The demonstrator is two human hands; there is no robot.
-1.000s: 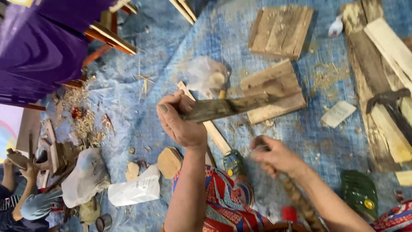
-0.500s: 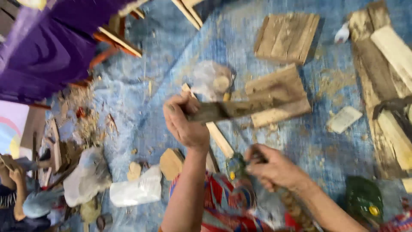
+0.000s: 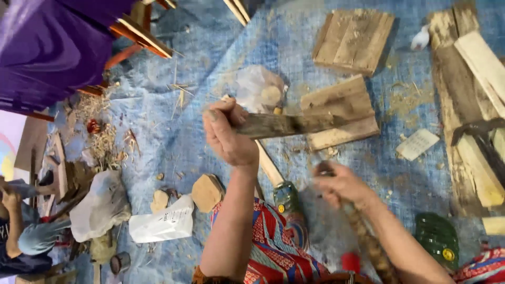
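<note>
A blue tarp [image 3: 210, 63] is being used as the floor cover, with sawdust and shavings strewn over it. At top left, purple cloth [image 3: 47, 47] is being draped over an orange frame. Long planks [image 3: 473, 94] are lying along the right edge. Two flat boards are lying at upper centre, the far board [image 3: 353, 39] well apart from the near board [image 3: 342, 113]. A grey sack [image 3: 100, 205] is lying at lower left, with a white packet [image 3: 163, 223] just beside it. Patterned fabric [image 3: 273, 247] is being seen at bottom centre. A green lid [image 3: 439, 236] is lying at lower right. A clear bag [image 3: 255, 87] is lying just behind the stick.

A dark stick [image 3: 289, 125] is being held level above the tarp, in front of the near board, one end clamped in the left hand [image 3: 229, 137], whose grip is being closed tight around it. The right hand [image 3: 342, 184] is blurred, below the stick and apart from it; its grip is being closed around a dark handle, and the tool itself cannot be told. Another person's hand [image 3: 10, 197] is being seen at the far left edge.
</note>
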